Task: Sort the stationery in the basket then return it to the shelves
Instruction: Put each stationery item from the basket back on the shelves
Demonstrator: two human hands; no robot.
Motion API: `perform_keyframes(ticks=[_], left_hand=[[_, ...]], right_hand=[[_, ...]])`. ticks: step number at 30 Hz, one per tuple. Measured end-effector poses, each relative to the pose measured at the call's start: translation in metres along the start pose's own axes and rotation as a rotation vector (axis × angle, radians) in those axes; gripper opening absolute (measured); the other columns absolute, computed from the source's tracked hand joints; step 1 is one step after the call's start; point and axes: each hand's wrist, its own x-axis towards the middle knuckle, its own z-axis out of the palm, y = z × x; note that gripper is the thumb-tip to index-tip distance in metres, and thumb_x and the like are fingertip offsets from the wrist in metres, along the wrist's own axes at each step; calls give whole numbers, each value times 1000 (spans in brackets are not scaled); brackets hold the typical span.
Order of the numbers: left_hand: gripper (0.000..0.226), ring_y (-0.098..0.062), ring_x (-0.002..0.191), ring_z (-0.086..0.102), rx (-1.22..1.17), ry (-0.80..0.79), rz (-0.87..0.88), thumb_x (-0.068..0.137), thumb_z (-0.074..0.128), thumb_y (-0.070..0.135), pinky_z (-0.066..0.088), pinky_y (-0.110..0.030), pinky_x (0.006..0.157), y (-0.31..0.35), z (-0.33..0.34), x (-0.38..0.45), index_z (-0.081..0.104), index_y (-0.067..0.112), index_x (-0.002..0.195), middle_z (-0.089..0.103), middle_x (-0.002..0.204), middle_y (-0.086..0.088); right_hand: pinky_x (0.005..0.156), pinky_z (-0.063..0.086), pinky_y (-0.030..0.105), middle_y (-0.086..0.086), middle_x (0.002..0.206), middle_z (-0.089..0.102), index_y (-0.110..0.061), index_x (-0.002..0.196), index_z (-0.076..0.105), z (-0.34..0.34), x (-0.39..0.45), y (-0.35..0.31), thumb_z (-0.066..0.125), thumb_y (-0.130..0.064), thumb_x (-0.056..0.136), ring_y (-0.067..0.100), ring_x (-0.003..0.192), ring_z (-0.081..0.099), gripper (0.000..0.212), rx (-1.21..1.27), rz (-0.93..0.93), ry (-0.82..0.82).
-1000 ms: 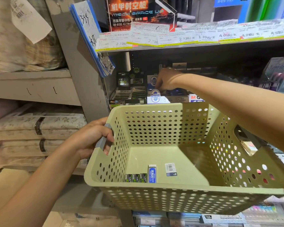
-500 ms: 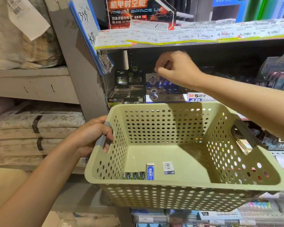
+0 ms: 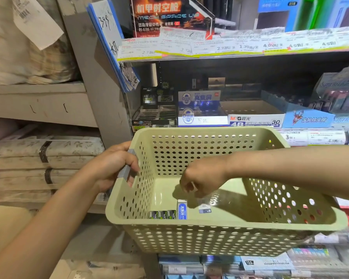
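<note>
three kinds of item left in the basket

head view: few things remain for you to shelve. your left hand (image 3: pixel 117 166) has its fingers wrapped round the grey handle (image 3: pixel 127 169) on the left wall of the green basket (image 3: pixel 226 224), holding it up in front of the shelf (image 3: pixel 318 137). your right hand (image 3: pixel 201 179) is down inside the basket, fingers loosely curled and pointing down just above the floor; it seems to hold nothing, though the fingertips are blurred and you cannot be certain. directly below it, against the near wall, lie a blue-sleeved eraser (image 3: pixel 182 211), a row of small green-labelled batteries (image 3: pixel 162 215) touching its left side, and a small white eraser (image 3: pixel 205 209) just to its right. the rest of the basket floor shows nothing else. on the shelf behind, the blue eraser box (image 3: pixel 199 109) carries the same print as the blue-sleeved eraser, so that looks like its home; the dark display (image 3: pixel 155 113) to its left probably takes the batteries. by my judgement the sorting is nearly finished, with these last pieces yet to go back.
</note>
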Motion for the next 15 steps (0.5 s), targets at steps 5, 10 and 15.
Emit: perform_keyframes(ticks=[5,10,15], left_hand=[[52,-19,38,56,3,-7,-1,72,38,-19,43,-23,33,2,6,-6,62,16,102,65,94,-23],[52,-15,39,59,-3,13,12,72,37,-19,43,-21,34,3,10,-9,62,14,103,65,97,-22],[54,-14,38,59,5,25,12,72,38,-19,43,-22,33,4,11,-10,62,16,105,64,97,-21]], right_hand=[[74,50,34,4,118,54,-17,133,46,34,31,-6,66,-17,80,25,105,57,56,-124,-107,-78],[51,36,23,1,111,48,-22,120,53,46,40,-8,65,-12,79,21,87,56,44,-171,-121,-26],[45,23,21,2,107,51,-17,107,57,43,35,-7,63,-12,80,16,74,46,28,-266,-148,-41]])
